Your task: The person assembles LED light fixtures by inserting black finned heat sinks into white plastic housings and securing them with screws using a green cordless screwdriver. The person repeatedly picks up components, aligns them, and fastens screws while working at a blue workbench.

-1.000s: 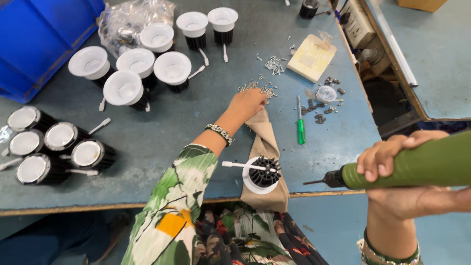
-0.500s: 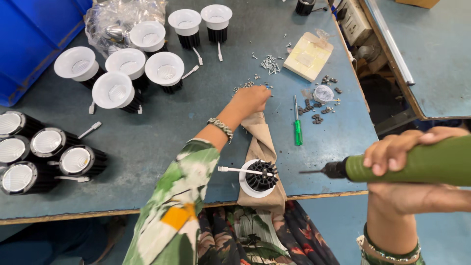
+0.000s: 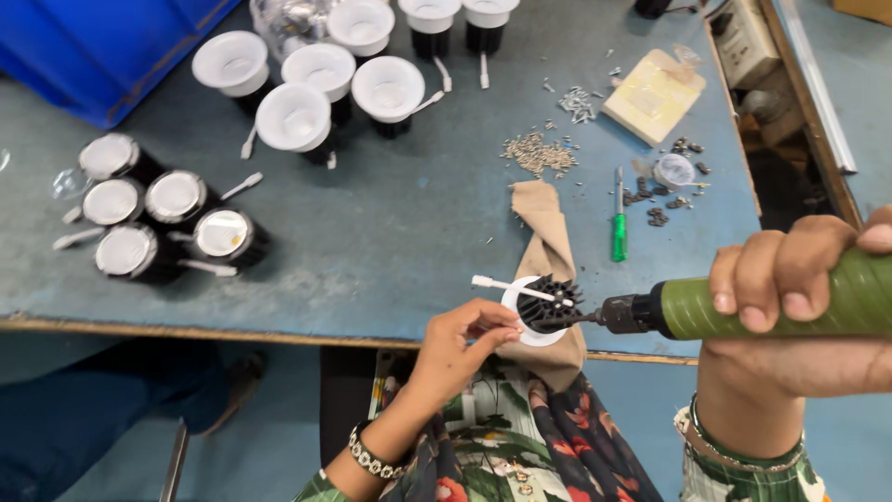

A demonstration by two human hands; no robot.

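Note:
My left hand (image 3: 462,342) grips a small round lamp fitting (image 3: 544,307) with a white rim and a black finned heat sink, at the near edge of the blue-grey table (image 3: 400,223). My right hand (image 3: 790,279) is wrapped around a green electric screwdriver (image 3: 743,307) held level, its black tip touching the fins from the right. The fitting rests on a tan cloth (image 3: 548,251) that hangs over the table edge. A pile of small screws (image 3: 537,153) lies just beyond the cloth.
White-rimmed lamp fittings (image 3: 321,84) stand in a group at the back, black-bodied ones (image 3: 158,218) at the left. A green hand screwdriver (image 3: 619,223), dark small parts (image 3: 664,200) and a yellow packet (image 3: 653,96) lie right of centre. A blue bin (image 3: 102,46) sits far left.
My left hand drew back from the screw pile to the fitting and took hold of it. The green driver moved left until its tip met the heat sink.

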